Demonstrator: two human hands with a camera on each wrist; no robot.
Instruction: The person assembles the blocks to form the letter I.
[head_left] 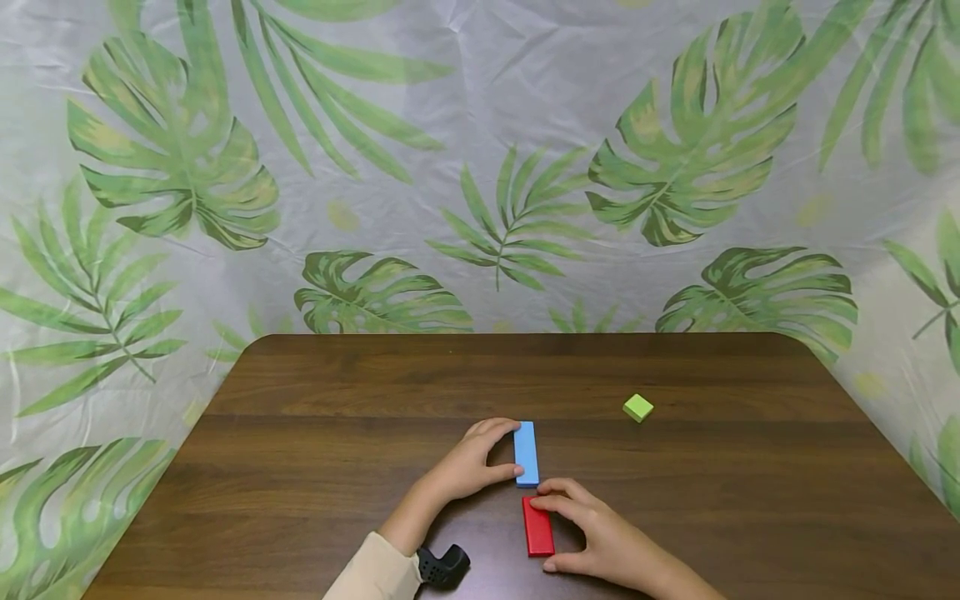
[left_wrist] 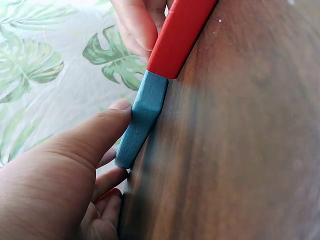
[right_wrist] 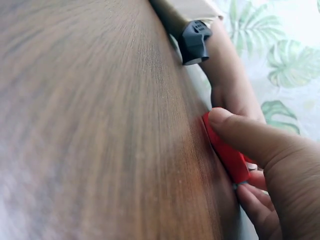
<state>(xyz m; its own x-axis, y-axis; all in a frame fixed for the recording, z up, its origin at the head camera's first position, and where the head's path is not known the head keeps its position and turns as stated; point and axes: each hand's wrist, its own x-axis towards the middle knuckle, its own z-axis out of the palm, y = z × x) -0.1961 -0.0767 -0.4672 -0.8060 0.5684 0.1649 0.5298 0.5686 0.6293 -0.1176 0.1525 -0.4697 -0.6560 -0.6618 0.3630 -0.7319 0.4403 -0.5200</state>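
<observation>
A long flat blue block (head_left: 527,454) lies on the table, pointing away from me. My left hand (head_left: 468,462) holds it from the left, thumb near its close end and fingertips at its far end. Just nearer to me is a shorter red block (head_left: 537,533). From the right, my right hand (head_left: 600,533) holds that one, index finger at its far end and thumb by its near corner. A small gap separates the two blocks in the head view. In the right wrist view, the red block (right_wrist: 230,155) hides most of the blue one.
A small light green block (head_left: 638,407) lies apart, farther back on the right of the brown wooden table (head_left: 337,383). A black camera mount (head_left: 444,567) sits on my left wrist. Behind the table hangs a leaf-patterned cloth (head_left: 525,100).
</observation>
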